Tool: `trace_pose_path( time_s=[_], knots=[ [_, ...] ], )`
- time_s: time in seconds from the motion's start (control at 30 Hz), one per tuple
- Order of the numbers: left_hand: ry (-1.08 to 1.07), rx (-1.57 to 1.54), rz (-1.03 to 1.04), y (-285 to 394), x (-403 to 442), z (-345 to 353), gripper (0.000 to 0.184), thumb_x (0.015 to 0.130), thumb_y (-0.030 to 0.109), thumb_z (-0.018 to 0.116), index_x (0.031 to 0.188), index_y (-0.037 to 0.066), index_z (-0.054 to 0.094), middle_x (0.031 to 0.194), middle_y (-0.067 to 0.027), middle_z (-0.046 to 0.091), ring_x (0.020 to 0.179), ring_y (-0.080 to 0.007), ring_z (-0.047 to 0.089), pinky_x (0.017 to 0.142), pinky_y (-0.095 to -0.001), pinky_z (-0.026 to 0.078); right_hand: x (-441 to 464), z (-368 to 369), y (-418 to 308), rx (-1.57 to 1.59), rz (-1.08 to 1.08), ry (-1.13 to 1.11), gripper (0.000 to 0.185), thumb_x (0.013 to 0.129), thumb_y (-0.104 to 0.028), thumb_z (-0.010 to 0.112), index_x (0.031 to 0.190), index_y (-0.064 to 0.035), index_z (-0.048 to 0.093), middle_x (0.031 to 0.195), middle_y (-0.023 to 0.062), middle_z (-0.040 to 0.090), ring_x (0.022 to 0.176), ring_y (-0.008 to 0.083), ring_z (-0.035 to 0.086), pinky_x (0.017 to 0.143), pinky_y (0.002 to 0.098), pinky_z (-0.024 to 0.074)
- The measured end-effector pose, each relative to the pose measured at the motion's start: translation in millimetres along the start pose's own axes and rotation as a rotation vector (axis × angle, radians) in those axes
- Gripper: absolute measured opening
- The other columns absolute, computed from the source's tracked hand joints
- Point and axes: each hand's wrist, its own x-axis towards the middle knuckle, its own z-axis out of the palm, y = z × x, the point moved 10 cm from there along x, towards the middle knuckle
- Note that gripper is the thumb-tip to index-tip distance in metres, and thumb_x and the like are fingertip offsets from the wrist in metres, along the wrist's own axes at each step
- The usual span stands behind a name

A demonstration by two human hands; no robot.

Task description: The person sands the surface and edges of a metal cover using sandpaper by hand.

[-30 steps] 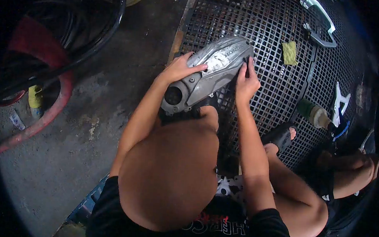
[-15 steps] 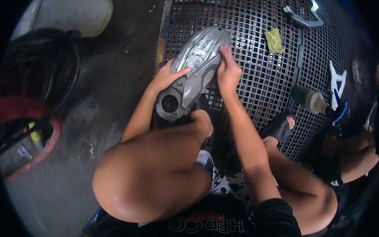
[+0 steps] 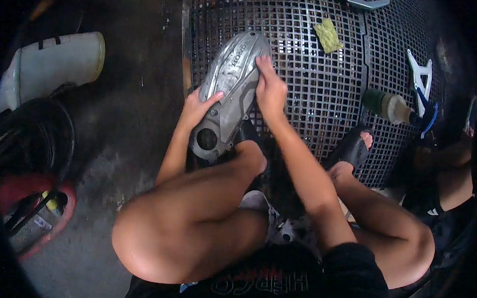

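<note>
A long grey metal crankcase cover (image 3: pixel 228 77) with raised HONDA lettering is held tilted above the grating, its round hole toward me. My left hand (image 3: pixel 195 108) grips its left edge near the lower end, thumb on top and other fingers out of sight underneath. At the upper right edge, my right hand (image 3: pixel 272 92) has bent fingers pressed against the rim. Whether anything small is under those fingertips is hidden.
Black plastic grating (image 3: pixel 303 93) covers the floor ahead, with a yellow sponge-like piece (image 3: pixel 328 35) on it. To the right lie a green-and-beige bottle (image 3: pixel 388 106) and a white bracket (image 3: pixel 422 76). Hoses (image 3: pixel 66 122), a red reel (image 3: pixel 68 201) and a whitish container (image 3: pixel 63 64) stand left. Another person's arm (image 3: pixel 448 159) shows far right.
The view has shifted, so the surroundings appear moved. The cover is turned slightly more upright in view, with both hands staying on it at nearly the same places.
</note>
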Motion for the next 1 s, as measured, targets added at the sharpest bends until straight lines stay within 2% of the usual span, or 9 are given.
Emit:
trace_pose_path(
  time_s=[0.1,0.27,0.37,0.43,0.47,0.6,0.73,0.83,1.0],
  knots=[
    [-0.018,-0.049,0.058,3.0,-2.8,3.3,0.067,0.087,0.051,0.078,0.124,-0.005,0.068,0.11,-0.0127,0.073,0.101,-0.0197,0.067,0.095,-0.0325,0.049,7.3,2.1,6.6,-0.028,-0.026,-0.01,0.045,0.089,0.01,0.057,0.128,-0.008,0.069,0.135,0.021,0.062,0.127,0.0315,0.061,0.106,0.0386,0.051],
    [-0.028,-0.034,0.015,3.4,-3.0,2.2,0.067,0.086,0.048,0.08,0.125,-0.005,0.067,0.112,-0.0137,0.073,0.101,-0.0194,0.067,0.095,-0.0325,0.05,65.7,13.0,43.9,-0.06,0.047,-0.035,0.041,0.086,0.009,0.06,0.121,-0.0093,0.073,0.131,0.0202,0.066,0.115,0.035,0.067,0.099,0.0412,0.0551],
    [0.028,-0.041,0.038,5.7,-1.7,-2.2,0.072,0.079,0.047,0.086,0.126,-0.005,0.067,0.115,-0.0176,0.074,0.104,-0.023,0.07,0.094,-0.0353,0.052,79.8,4.0,38.4,-0.09,-0.068,-0.059,0.032,0.085,0.005,0.064,0.112,-0.0084,0.075,0.124,0.0186,0.07,0.111,0.0355,0.068,0.097,0.0414,0.0551],
    [0.015,-0.098,0.016,4.5,-3.5,-0.2,0.071,0.079,0.046,0.087,0.126,-0.004,0.067,0.115,-0.0171,0.074,0.103,-0.0231,0.07,0.094,-0.0353,0.052,79.3,-4.1,51.0,-0.202,0.032,-0.101,0.029,0.085,0.002,0.066,0.11,-0.009,0.076,0.119,0.0171,0.072,0.108,0.0338,0.069,0.094,0.0398,0.0551],
    [0.016,-0.104,0.011,3.9,-4.2,-0.4,0.071,0.079,0.046,0.087,0.126,-0.004,0.067,0.115,-0.0171,0.074,0.103,-0.0231,0.07,0.094,-0.0353,0.052,83.6,-8.2,46.6,-0.195,-0.062,-0.075,0.029,0.086,0.001,0.067,0.111,-0.0099,0.077,0.118,0.0159,0.073,0.106,0.0336,0.07,0.092,0.0395,0.0561],
    [0.005,-0.069,0.011,2.7,-4.1,1.2,0.071,0.079,0.047,0.086,0.126,-0.003,0.068,0.114,-0.0165,0.074,0.103,-0.023,0.07,0.093,-0.0354,0.053,80.7,-2.6,36.2,-0.093,-0.12,-0.095,0.033,0.086,0.0,0.067,0.115,-0.0115,0.076,0.11,0.0142,0.075,0.098,0.0328,0.073,0.086,0.0395,0.0584],
    [0.026,-0.041,0.023,-2.5,0.7,0.7,0.075,0.078,0.05,0.086,0.126,-0.004,0.067,0.113,-0.0174,0.074,0.103,-0.0239,0.071,0.094,-0.0356,0.052,71.4,9.9,35.5,-0.157,-0.049,-0.118,0.039,0.085,-0.001,0.067,0.122,-0.0116,0.073,0.108,0.0162,0.074,0.097,0.0349,0.072,0.086,0.0413,0.0578],
    [0.026,-0.045,0.014,1.8,-3.7,-3.2,0.076,0.077,0.051,0.086,0.127,-0.004,0.067,0.113,-0.0182,0.074,0.104,-0.0247,0.071,0.094,-0.036,0.052,82.4,8.6,33.0,-0.161,-0.175,-0.065,0.035,0.086,-0.003,0.068,0.119,-0.0092,0.074,0.096,0.0191,0.072,0.088,0.0385,0.067,0.084,0.0443,0.0556],
    [0.019,-0.037,-0.005,3.9,-3.9,-1.0,0.079,0.077,0.051,0.086,0.128,-0.005,0.066,0.115,-0.0189,0.074,0.105,-0.0256,0.071,0.095,-0.0364,0.052,85.0,10.1,24.7,-0.026,-0.203,-0.053,0.027,0.087,-0.004,0.067,0.111,-0.0096,0.077,0.102,0.0215,0.073,0.089,0.037,0.071,0.081,0.0457,0.0568]
  ],
)
